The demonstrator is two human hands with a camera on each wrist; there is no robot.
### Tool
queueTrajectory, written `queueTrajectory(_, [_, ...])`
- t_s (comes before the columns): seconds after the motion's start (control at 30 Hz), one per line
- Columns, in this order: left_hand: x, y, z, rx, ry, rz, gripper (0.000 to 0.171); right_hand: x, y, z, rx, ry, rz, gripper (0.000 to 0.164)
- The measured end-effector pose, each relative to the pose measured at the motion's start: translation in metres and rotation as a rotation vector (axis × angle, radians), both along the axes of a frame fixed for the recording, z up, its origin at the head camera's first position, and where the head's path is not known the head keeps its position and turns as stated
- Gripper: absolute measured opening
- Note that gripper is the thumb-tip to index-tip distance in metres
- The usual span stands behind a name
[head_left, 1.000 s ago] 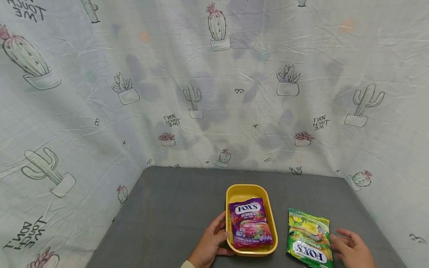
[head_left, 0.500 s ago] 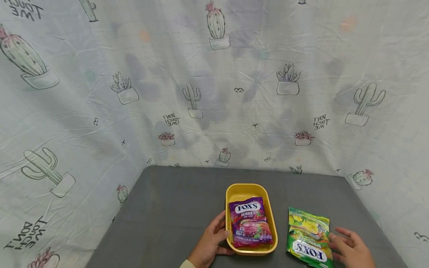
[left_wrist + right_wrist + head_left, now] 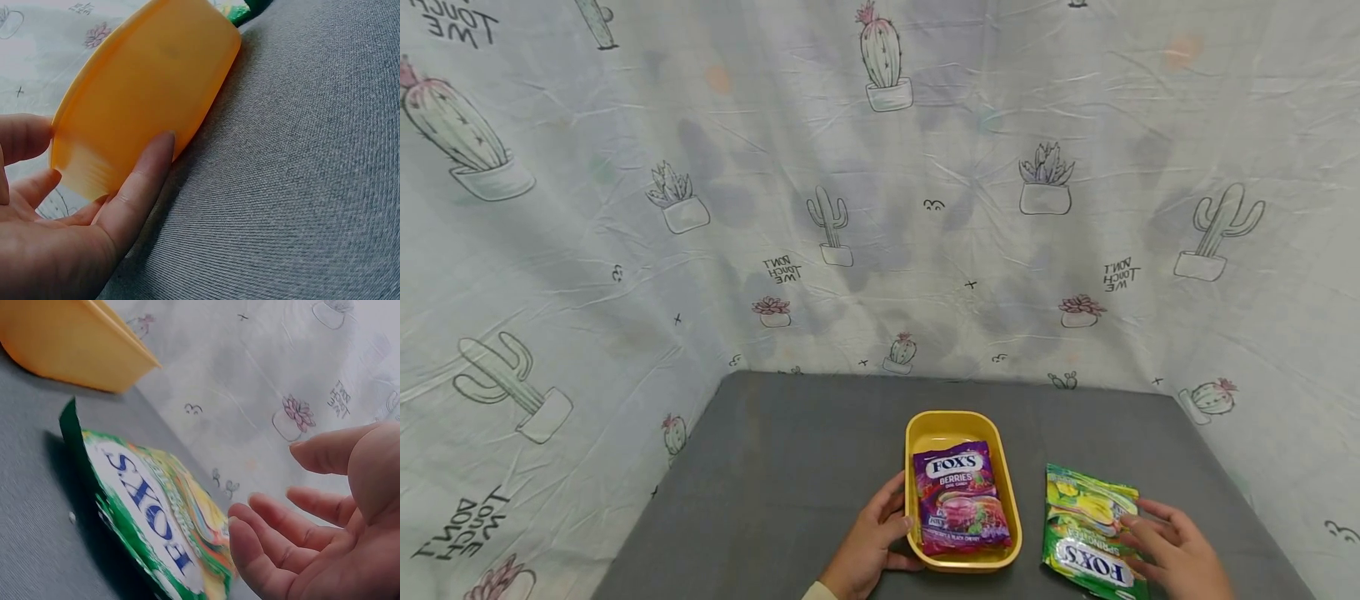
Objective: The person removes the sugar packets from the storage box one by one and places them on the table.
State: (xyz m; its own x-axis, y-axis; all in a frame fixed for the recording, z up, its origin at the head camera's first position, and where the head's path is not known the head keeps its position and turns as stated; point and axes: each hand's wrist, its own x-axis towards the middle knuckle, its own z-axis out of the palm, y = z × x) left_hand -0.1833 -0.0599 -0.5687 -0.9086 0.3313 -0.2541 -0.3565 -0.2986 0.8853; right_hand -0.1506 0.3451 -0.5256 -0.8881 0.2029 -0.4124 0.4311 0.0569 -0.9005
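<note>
A yellow tray holds a purple bag of Fox's Berries candy, lying flat in its front part. My left hand grips the tray by its near left corner; in the left wrist view, fingers spread along the outer wall with others behind the corner. To the tray's right lies a green bag of Fox's Spring Tea candy with its lettering upside down. Beside that bag is my right hand, fingers loosely bent, tips overlapping its right edge in the head view. The right wrist view shows nothing in its grasp.
Both bags and the tray are on a grey cloth-covered table, toward its front. Behind and at both sides hangs a white curtain printed with cacti. A strip of table separates the tray from the green bag.
My right hand has shifted slightly left, so its fingers now overlap the green bag more. The left hand, the tray and both bags have stayed where they were.
</note>
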Motion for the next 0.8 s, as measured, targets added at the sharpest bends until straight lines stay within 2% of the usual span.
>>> queueTrajectory(0.2, [0.001,0.0,0.002,0.006,0.006,-0.011,0.064,0.002,-0.012,-0.001,-0.034,0.006,0.022,0.083])
queueTrajectory(0.57, [0.001,-0.001,0.0,0.015,0.013,-0.009,0.063,0.001,-0.018,0.004,-0.061,0.028,0.035,0.085])
queueTrajectory(0.8, [0.001,-0.001,0.001,0.006,0.006,-0.005,0.064,0.001,-0.031,0.006,-0.12,0.045,0.048,0.078])
